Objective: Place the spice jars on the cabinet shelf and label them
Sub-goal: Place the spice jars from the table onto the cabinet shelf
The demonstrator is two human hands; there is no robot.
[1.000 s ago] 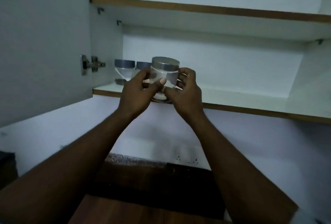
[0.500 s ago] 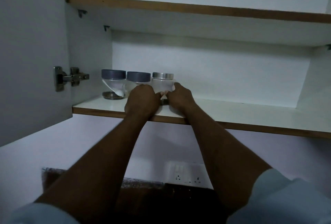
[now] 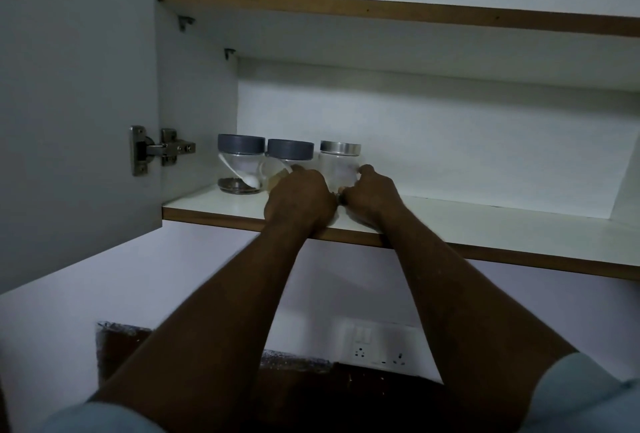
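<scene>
Three jars are standing in a row far left on the shelf (image 3: 221,205); both hands (image 3: 300,196) (image 3: 371,190) are clasping the silver-lidded jar (image 3: 339,165), fingers wrapped round it. No labels seem visible.

Steel door hinge (image 3: 157,150); white socket panel (image 3: 377,346) on wall below.

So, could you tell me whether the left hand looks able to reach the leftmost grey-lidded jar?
Probably yes: the left hand is beside the middle jar, and the shelf before the leftmost jar is bare.
</scene>
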